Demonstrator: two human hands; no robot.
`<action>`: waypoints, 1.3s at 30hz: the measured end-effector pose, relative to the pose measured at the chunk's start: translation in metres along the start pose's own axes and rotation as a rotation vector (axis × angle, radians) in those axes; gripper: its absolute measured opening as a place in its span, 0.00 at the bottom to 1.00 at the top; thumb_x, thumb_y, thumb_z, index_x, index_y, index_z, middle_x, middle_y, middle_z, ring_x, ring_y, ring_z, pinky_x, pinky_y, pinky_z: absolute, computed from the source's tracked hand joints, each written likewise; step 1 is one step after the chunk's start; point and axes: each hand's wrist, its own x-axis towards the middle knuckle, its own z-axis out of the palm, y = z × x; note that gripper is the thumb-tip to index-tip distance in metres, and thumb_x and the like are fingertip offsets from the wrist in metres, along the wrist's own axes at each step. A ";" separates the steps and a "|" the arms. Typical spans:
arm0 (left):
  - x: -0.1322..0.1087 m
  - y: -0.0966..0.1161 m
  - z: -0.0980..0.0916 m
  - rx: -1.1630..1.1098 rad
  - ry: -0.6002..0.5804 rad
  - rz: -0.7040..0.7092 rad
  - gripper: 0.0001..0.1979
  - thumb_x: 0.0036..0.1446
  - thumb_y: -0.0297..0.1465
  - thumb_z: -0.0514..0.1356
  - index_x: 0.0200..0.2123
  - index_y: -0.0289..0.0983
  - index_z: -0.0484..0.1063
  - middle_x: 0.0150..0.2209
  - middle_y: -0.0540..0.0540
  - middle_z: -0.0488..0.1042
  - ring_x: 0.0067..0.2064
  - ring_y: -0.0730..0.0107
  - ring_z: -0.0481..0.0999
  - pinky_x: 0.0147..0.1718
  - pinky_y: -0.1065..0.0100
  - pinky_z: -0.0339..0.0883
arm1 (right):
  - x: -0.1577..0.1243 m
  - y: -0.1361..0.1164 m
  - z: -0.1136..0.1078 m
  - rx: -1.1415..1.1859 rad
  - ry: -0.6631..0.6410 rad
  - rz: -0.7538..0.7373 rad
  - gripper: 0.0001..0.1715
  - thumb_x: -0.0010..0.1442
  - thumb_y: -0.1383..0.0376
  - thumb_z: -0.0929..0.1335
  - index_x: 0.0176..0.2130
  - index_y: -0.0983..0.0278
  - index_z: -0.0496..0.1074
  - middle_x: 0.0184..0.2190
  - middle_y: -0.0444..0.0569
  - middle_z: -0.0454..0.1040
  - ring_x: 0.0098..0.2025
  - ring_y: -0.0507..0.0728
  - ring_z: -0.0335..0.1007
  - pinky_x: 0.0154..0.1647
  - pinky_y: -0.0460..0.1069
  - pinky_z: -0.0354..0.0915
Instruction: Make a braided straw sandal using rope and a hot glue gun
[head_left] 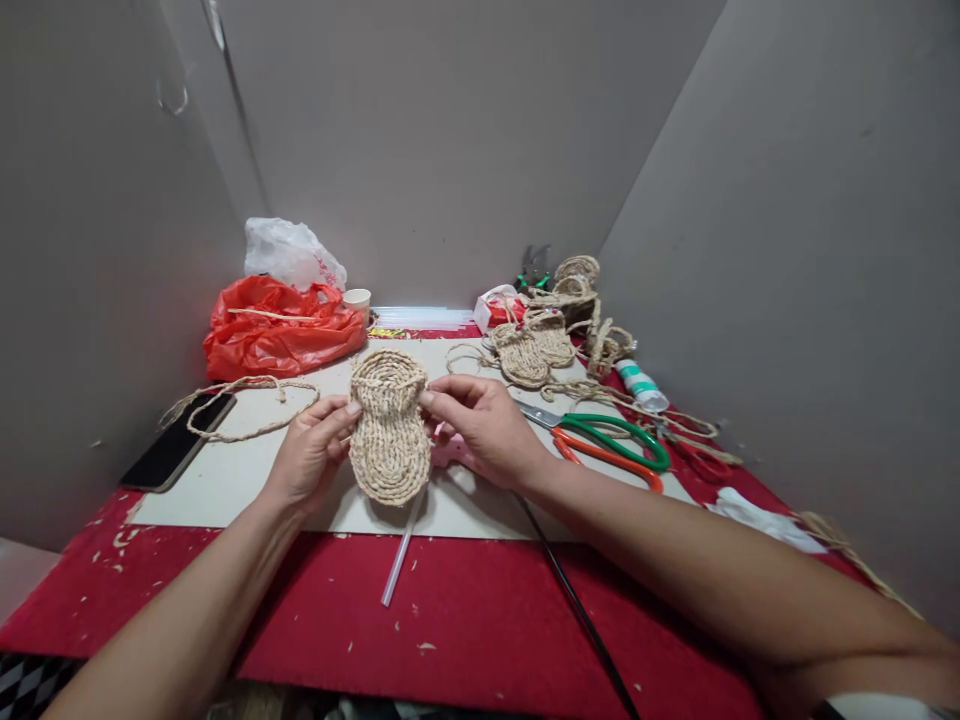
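Note:
Upright above the white board, I hold a small sole-shaped piece of coiled straw rope (390,430), narrow at its waist. My left hand (315,445) pinches its left edge, thumb in front. The fingers of my right hand (480,415) are closed on its upper right edge. Partly hidden behind the piece and my right hand lies a pink glue gun (454,452). A clear glue stick (401,560) sticks out below, and a black cord (574,600) runs toward me. Large scissors (600,440) with green and orange handles lie right of my right hand.
The white board (225,500) rests on a red cloth (450,610). Left are a phone (176,450), a loose straw cord (255,436) and a red plastic bag (277,335). More straw pieces (529,350) and a striped roll (641,385) lie right. Grey walls surround the table.

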 end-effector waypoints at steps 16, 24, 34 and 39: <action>0.000 0.005 -0.003 0.034 0.033 0.018 0.12 0.38 0.31 0.72 0.26 0.34 0.73 0.23 0.50 0.74 0.23 0.77 0.72 0.25 0.75 0.66 | 0.000 -0.006 0.002 0.023 0.033 0.014 0.08 0.51 0.61 0.71 0.27 0.63 0.70 0.18 0.41 0.68 0.19 0.48 0.62 0.16 0.43 0.58; 0.002 0.010 -0.005 0.077 -0.025 -0.009 0.10 0.39 0.29 0.71 0.26 0.34 0.74 0.23 0.50 0.75 0.23 0.74 0.73 0.26 0.71 0.68 | -0.003 -0.020 0.005 0.016 0.112 0.027 0.07 0.47 0.64 0.71 0.26 0.63 0.69 0.18 0.41 0.69 0.18 0.48 0.63 0.14 0.42 0.56; 0.004 0.009 -0.009 0.111 -0.062 0.012 0.07 0.40 0.29 0.70 0.24 0.35 0.75 0.23 0.52 0.75 0.25 0.77 0.73 0.28 0.73 0.66 | -0.006 -0.026 0.005 -0.101 0.097 -0.029 0.05 0.49 0.67 0.68 0.23 0.64 0.68 0.17 0.41 0.69 0.18 0.47 0.62 0.18 0.43 0.60; 0.005 0.006 -0.011 0.154 -0.104 -0.001 0.08 0.43 0.31 0.69 0.25 0.35 0.74 0.23 0.52 0.74 0.25 0.77 0.72 0.28 0.73 0.66 | -0.004 -0.024 0.005 -0.084 0.128 -0.011 0.05 0.47 0.67 0.68 0.23 0.64 0.67 0.16 0.40 0.67 0.18 0.46 0.61 0.18 0.43 0.59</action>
